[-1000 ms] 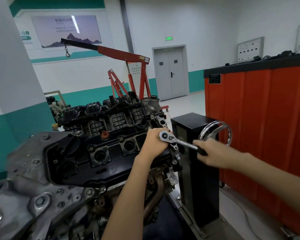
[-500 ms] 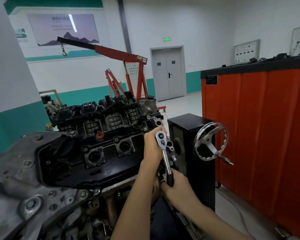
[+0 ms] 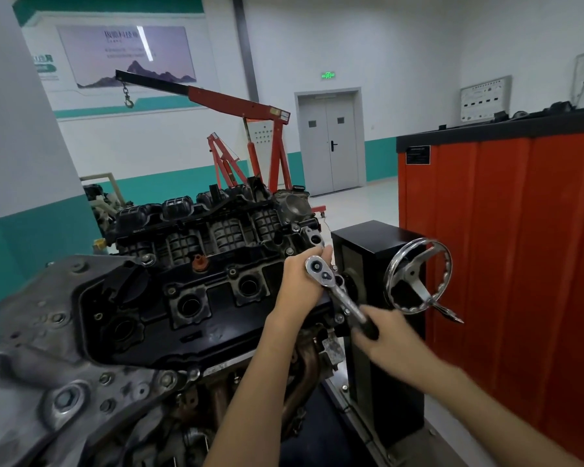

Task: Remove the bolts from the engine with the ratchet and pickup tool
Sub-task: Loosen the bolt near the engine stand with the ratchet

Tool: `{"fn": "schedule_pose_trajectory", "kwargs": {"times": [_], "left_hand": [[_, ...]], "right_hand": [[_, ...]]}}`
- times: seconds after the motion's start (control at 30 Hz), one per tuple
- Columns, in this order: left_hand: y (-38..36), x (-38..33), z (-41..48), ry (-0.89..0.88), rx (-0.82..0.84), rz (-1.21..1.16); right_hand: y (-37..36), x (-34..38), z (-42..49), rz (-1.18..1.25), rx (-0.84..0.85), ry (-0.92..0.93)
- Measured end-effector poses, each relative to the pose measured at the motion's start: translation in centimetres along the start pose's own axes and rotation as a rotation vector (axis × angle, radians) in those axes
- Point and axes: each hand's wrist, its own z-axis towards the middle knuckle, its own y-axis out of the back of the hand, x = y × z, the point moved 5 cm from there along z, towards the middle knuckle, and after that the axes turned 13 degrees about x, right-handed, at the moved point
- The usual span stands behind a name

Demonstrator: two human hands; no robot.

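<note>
Two hands: left (image 3: 299, 281) steadies one ratchet (image 3: 339, 293), right (image 3: 390, 335) grips handle.

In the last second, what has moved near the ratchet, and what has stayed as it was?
The right hand swung the ratchet handle from pointing right, toward the handwheel, down toward the person. Now it is partway back out to the right. The right hand kept its grip on the handle throughout. The left hand stayed cupped around the ratchet head on the engine, which did not move.
</note>
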Motion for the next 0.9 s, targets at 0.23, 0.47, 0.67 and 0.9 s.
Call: {"fn": "schedule_pose_trajectory", "kwargs": {"times": [0.23,0.47,0.67,0.9], "left_hand": [[-0.4,0.6,0.3,-0.007,-0.065,-0.063],[0.2,0.3,0.5,-0.017,0.164,0.121],[0.5,0.6,-0.1,0.070,-0.002,-0.044],[-0.9,0.2,0.0,0.028,-0.021,-0.002]], "right_hand": [[-7.2,2.5,-0.2,0.450,-0.024,-0.026],[5.7,-0.6,2.0,-0.475,0.123,-0.013],[6.8,0.7,2.9,-0.714,-0.050,-0.011],[-6.4,1.3,-0.6,0.420,-0.061,-0.055]]}}
